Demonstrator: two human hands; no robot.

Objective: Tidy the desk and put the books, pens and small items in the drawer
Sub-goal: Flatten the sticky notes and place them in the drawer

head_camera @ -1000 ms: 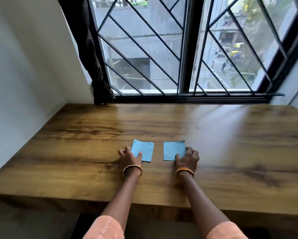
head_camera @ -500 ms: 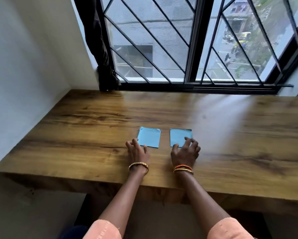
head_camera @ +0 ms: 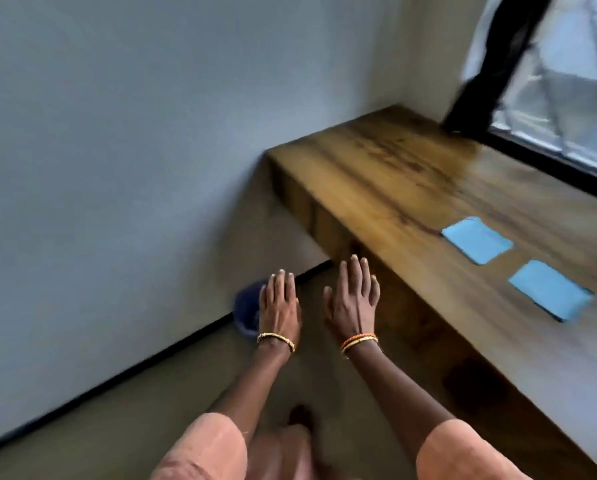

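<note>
Two blue paper squares lie on the wooden desk at the right: the farther blue square and the nearer blue square, a small gap apart. My left hand and my right hand are held out flat over the floor, off the desk and to the left of its front edge. Both hands are empty with fingers extended. No drawer, books or pens show in this blurred view.
A plain wall fills the left, meeting the floor along a dark skirting line. A dark blue round object sits on the floor by the wall, partly behind my left hand. A barred window and dark curtain stand at the top right.
The view has swung sharply left and down. Both hands have lifted off the desk beside the blue squares and now hang over the floor; the squares stay in place.
</note>
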